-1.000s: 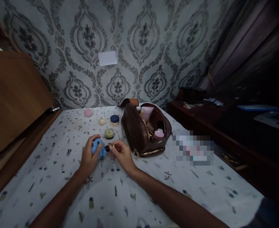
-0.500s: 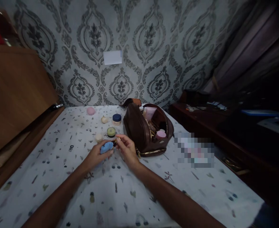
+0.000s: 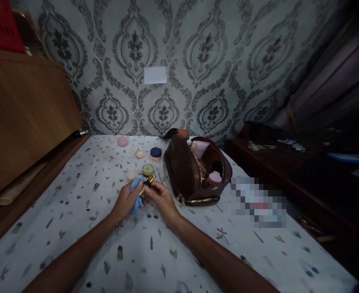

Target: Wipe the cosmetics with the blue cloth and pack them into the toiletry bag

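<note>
My left hand point(image 3: 125, 203) is closed around a crumpled blue cloth point(image 3: 134, 208). Between the hands, a small dark bottle with gold-coloured ends point(image 3: 149, 181) is tilted, its lower part resting against the cloth. The fingers of my right hand point(image 3: 165, 202) pinch this bottle from the right. Just beyond them stand a green-topped jar point(image 3: 147, 169) and a pale rounded item point(image 3: 132, 176). Farther back are a jar with a dark blue lid point(image 3: 155, 154), a small cream-coloured item point(image 3: 139, 154) and a pink rounded item point(image 3: 122, 141).
An unzipped brown toiletry bag point(image 3: 179, 162) stands right of my hands, with a pink tube point(image 3: 200, 149) and a pink-lidded jar point(image 3: 214, 178) inside. A patterned cloth point(image 3: 155, 252) covers the table. A wooden cabinet point(image 3: 29, 110) borders the left; a blurred patch lies right.
The bottle has been turned, so more of its gold and dark surface shows. The blue cloth has spread and hangs lower from my left hand. The camera view has shifted slightly left.
</note>
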The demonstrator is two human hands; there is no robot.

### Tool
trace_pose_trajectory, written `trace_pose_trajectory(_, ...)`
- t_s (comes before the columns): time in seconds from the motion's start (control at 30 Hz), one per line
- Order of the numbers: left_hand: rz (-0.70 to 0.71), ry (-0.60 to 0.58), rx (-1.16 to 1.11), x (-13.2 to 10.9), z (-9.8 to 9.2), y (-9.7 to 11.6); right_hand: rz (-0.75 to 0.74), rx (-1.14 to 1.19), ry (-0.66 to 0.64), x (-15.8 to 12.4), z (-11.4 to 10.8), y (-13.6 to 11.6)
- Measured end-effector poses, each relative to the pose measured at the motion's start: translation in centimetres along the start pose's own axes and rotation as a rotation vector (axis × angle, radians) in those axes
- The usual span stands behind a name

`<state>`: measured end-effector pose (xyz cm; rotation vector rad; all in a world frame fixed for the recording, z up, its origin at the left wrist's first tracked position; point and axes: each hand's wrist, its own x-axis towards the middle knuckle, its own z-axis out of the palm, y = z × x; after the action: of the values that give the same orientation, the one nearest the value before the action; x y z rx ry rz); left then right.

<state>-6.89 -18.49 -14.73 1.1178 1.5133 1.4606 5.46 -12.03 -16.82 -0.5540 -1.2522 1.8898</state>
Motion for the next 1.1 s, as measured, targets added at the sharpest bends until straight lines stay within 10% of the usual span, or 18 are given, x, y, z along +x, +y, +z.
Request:
trace_pose_trajectory(0.27,0.203,0.152,0.196,0.8,-1.4,0.2,-0.113,-0.154,-0.023,-0.2,-0.1,0.3)
trace_pose_trajectory(0.53,0.186,-0.057,0.071,1.0,-2.6,1.7,-0.071,-0.331,-0.058,-0.3,-0.3,0.2)
trace_pose_trajectory(0.83,0.205,-0.012,0.163,1.0,-2.1,0.7,-0.317,-0.689,0.096,-0.7,-0.8,0.1)
trace_pose_trajectory(1.1,0.136,-0.058,0.084,1.0,-2.6,1.6,-0.022,-0.24,-0.165,-0.2,-0.4,0.6)
